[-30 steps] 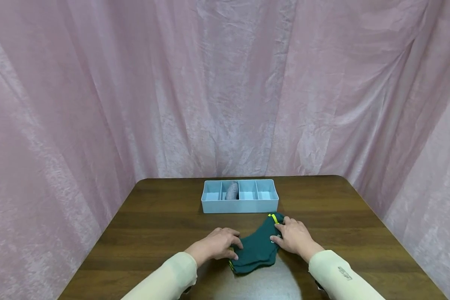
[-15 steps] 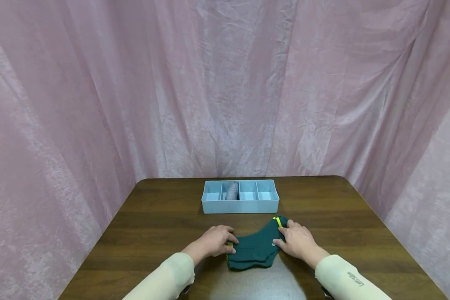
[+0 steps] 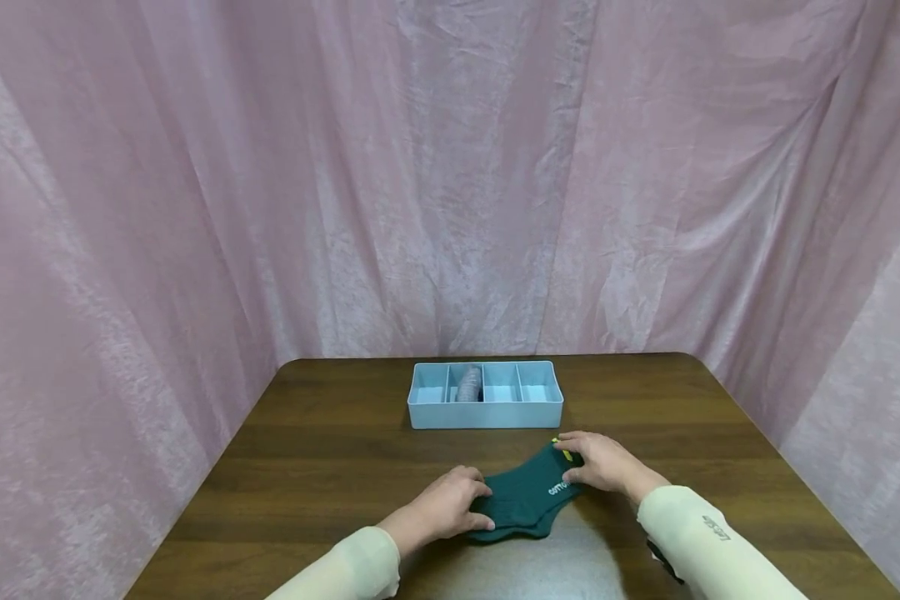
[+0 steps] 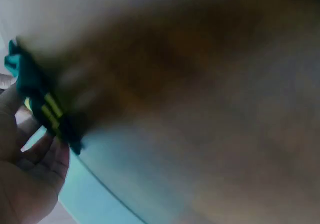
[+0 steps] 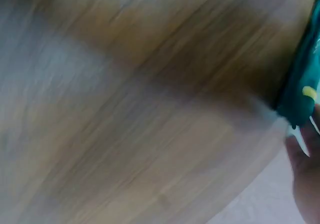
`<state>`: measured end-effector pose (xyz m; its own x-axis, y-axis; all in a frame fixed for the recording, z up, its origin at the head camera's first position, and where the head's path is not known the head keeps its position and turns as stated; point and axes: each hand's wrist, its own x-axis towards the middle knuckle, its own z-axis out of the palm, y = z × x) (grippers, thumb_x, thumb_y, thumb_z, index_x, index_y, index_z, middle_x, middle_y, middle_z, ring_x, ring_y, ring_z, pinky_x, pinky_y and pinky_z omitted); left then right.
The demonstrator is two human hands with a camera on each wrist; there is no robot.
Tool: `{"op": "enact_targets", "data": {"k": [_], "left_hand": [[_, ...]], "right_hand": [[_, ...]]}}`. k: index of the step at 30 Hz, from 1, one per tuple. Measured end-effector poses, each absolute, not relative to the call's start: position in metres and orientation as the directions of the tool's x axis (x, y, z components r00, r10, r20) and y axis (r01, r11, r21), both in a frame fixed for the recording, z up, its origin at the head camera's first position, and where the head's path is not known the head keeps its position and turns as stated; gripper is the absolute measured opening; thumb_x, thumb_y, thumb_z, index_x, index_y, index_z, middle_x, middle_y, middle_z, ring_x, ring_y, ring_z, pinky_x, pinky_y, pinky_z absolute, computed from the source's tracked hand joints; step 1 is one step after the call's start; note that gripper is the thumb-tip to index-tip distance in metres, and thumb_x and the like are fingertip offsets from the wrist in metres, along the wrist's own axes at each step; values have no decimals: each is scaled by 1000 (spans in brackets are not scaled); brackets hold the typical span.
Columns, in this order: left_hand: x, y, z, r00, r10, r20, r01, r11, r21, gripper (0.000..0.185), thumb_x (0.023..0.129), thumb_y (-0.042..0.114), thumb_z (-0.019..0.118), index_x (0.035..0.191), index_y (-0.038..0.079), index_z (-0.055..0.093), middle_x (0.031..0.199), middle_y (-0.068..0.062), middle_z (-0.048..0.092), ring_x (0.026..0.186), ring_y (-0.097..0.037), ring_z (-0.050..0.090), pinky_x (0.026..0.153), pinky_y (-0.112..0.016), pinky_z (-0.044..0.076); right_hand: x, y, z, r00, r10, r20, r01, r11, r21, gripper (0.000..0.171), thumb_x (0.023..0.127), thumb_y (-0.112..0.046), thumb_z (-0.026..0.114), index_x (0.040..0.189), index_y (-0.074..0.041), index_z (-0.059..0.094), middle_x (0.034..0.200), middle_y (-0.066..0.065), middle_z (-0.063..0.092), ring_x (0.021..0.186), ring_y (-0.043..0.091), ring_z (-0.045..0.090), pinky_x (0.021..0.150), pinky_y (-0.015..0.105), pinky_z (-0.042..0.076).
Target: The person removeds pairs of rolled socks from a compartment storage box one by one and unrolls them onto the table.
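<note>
A pair of dark green socks with yellow stripes and white lettering lies stacked on the brown table, in front of me. My left hand curls over the socks' near left end. My right hand pinches the cuff end by the yellow stripe, at the far right. The left wrist view is blurred; it shows the green socks edge with yellow stripes against my fingers. In the right wrist view the socks appear at the right edge beside a fingertip.
A light blue tray with several compartments stands just beyond the socks. One compartment holds a rolled grey sock. Pink curtains close off the table's back and both sides. The table edges are at left and right.
Both hands shifted slightly right with the socks. The left hand slid further over the toe end, and the cuff end now shows white lettering under the right hand.
</note>
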<state>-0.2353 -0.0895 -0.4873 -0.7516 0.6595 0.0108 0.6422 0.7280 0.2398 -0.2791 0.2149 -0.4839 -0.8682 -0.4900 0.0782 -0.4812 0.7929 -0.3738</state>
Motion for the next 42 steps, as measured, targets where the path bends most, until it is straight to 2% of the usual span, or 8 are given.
{"op": "enact_targets", "data": {"k": [3, 6, 18, 30, 36, 42], "left_hand": [[-234, -89, -490, -762, 647, 1, 633, 745, 210, 46, 86, 43, 76, 119, 12, 72, 119, -1, 62, 110, -14, 55, 95, -28, 47], [-235, -90, -491, -771, 637, 10, 625, 753, 205, 46, 86, 44, 76, 120, 14, 72, 122, -1, 62, 112, -15, 55, 96, -31, 47], [-248, -101, -494, -765, 643, -30, 627, 755, 192, 47, 88, 48, 72, 126, 21, 69, 127, 3, 59, 118, -15, 52, 96, -37, 44], [-262, -105, -488, -744, 659, -109, 644, 751, 144, 45, 90, 43, 71, 130, 21, 66, 137, 2, 56, 129, -18, 48, 104, -40, 40], [-268, -108, -486, -737, 667, -105, 655, 744, 134, 42, 94, 35, 70, 132, 18, 65, 140, -1, 55, 131, -18, 48, 106, -39, 40], [-279, -105, -484, -704, 697, -138, 693, 716, 82, 43, 94, 29, 69, 134, 15, 63, 143, -2, 54, 132, -18, 49, 108, -35, 39]], "right_hand": [[-280, 221, -487, -871, -491, 24, -462, 799, -385, 56, 83, -27, 81, 130, -1, 63, 135, 18, 58, 126, 41, 52, 101, 58, 40], [-280, 224, -489, -874, -484, 35, -457, 799, -391, 60, 82, -31, 82, 130, -1, 63, 134, 17, 60, 125, 41, 52, 101, 58, 40], [-272, 231, -495, -874, -483, 53, -469, 809, -354, 66, 86, -43, 74, 134, -1, 60, 140, 15, 56, 129, 42, 48, 102, 58, 39], [-254, 248, -503, -847, -526, 71, -511, 772, -377, 62, 91, -44, 69, 135, -1, 60, 142, 14, 54, 129, 42, 48, 100, 60, 40], [-244, 243, -503, -883, -462, 86, -463, 823, -328, 62, 90, -48, 68, 133, -2, 62, 139, 14, 56, 128, 43, 49, 98, 61, 41], [-235, 237, -506, -915, -391, 100, -402, 862, -308, 60, 89, -47, 71, 130, -3, 65, 138, 15, 57, 127, 42, 50, 98, 59, 42]]}}
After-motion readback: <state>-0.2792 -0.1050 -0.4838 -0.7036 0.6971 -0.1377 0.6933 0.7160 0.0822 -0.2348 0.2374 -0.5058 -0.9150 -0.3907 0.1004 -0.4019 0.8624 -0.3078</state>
